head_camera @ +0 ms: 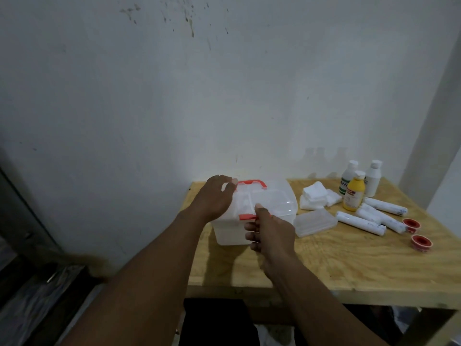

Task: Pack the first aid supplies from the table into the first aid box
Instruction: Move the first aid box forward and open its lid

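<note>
The translucent white first aid box [279, 198] stands at the table's left end, lid down, with a red handle [252, 183] on top. My left hand [214, 197] rests on the lid's far left corner. My right hand [269, 229] pinches the red front latch [247, 217]. To the right lie a small clear case [315, 222], a pile of white gauze pads [315, 194], three rolled bandages [360, 223], two red tape rolls [421, 242], a yellow bottle [354, 194] and two white bottles [373, 178].
The wooden table [349, 260] stands against a stained white wall [224, 96]. Its left edge drops off just beside the box. Dark floor and a door frame [22, 208] lie at the far left.
</note>
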